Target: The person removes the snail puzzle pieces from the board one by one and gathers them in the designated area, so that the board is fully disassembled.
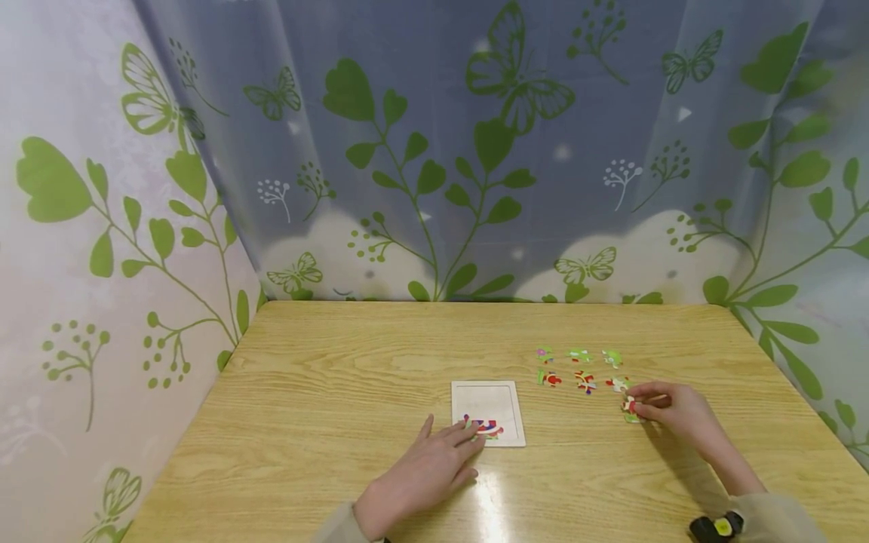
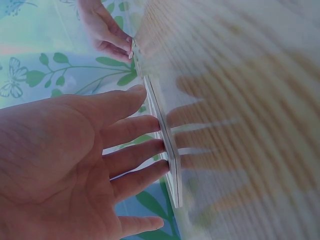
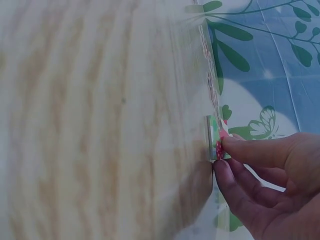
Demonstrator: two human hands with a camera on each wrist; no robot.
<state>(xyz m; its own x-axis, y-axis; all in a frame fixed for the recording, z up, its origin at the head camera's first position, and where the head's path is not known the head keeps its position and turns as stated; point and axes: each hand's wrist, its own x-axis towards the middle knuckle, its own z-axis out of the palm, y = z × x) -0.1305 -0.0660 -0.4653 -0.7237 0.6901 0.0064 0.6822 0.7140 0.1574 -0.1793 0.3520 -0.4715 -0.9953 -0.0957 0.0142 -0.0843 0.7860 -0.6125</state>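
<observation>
A white square puzzle tray (image 1: 480,396) lies on the table, with colourful joined pieces (image 1: 485,428) along its near side. My left hand (image 1: 434,461) rests its spread, straight fingers over the tray's near left corner and those pieces. In the left wrist view the fingertips meet the tray's edge (image 2: 172,165). To the right, my right hand (image 1: 675,415) pinches a red, white and green jigsaw piece (image 1: 631,409) between thumb and fingers. The right wrist view shows that piece (image 3: 215,137) tilted up at the table surface.
Several loose jigsaw pieces lie in two rows right of the tray, among them a red one (image 1: 551,379) and a green one (image 1: 612,357). The wooden table (image 1: 339,362) ends at a patterned curtain (image 1: 421,188) at the back and sides.
</observation>
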